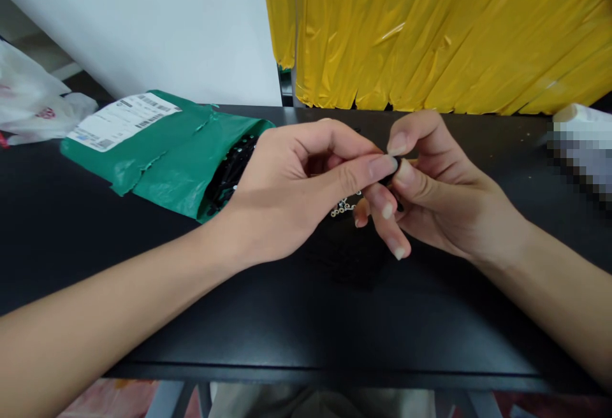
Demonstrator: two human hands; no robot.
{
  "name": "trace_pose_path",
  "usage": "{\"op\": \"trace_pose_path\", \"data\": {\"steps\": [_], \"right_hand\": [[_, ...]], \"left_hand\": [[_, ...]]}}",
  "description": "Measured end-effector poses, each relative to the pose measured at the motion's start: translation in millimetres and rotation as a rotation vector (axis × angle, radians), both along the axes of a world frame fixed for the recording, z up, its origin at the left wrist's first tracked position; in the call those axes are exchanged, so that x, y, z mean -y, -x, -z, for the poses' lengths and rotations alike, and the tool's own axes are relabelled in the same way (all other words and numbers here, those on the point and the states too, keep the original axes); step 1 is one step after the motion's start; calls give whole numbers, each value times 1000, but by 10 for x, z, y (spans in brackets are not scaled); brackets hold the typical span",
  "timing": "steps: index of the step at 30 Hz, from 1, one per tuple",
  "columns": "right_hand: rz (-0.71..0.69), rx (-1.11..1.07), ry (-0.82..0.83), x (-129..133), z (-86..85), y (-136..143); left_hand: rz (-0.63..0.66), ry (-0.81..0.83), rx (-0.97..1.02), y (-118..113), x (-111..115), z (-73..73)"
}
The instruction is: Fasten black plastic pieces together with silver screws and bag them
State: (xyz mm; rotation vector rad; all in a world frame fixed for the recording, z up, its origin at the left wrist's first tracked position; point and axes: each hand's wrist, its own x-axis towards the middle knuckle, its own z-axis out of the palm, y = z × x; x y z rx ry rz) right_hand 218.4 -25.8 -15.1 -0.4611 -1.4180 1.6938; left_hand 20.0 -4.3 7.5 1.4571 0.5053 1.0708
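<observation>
My left hand pinches a small black piece between thumb and index finger, right of the middle of the view. My right hand meets it there, its thumb and index finger closed at the other side of the same piece. The fingers hide most of the piece. Below and behind my left fingers, several small light-coloured rings lie on the black table. Left of my left wrist is an open green mailing bag with a white label, and black parts show in its mouth.
A white plastic bag lies at the far left. Yellow plastic sheeting hangs behind the table, beside a white panel. A pale, partly blurred object stands at the right edge. The table's front edge runs across the bottom.
</observation>
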Motion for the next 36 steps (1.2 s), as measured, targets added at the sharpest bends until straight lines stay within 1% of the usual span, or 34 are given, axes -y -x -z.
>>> {"op": "trace_pose_path", "data": {"steps": [2,6,9,12,14,16,18,20,22,24,27,30,32,34,36], "right_hand": [[-1,4,-3,-1,-1,-9],[7,8,-39,3,-33,-28],[7,2,-32,5,-46,-33],[-6,1,-29,0,-30,-38],[-12,17,-38,-7,-13,-44],[-13,29,-49,-13,-1,-48],[-9,33,-63,-17,4,-48],[-2,35,-76,-17,2,-47],[5,43,-85,-16,-2,-48],[7,52,-86,-13,-2,-49],[-1,42,-58,-11,12,-45],[-22,11,-27,-5,28,-40],[-28,5,-29,5,22,-41],[-25,7,-37,19,-2,-45],[-14,4,-29,32,-33,-49]], "left_hand": [[20,40,38,1,4,7],[81,111,67,18,-27,81],[58,64,22,21,-38,88],[9,-2,-6,11,-19,38],[6,-8,-6,7,-5,12],[8,26,7,14,-5,18],[20,81,27,32,-23,54],[58,126,34,50,-51,95],[95,125,31,57,-69,111],[91,93,18,47,-61,89],[32,43,10,16,-7,16],[9,55,43,-1,40,-23],[35,106,80,2,42,-11],[90,155,105,13,21,17],[141,169,108,26,-4,41]]}}
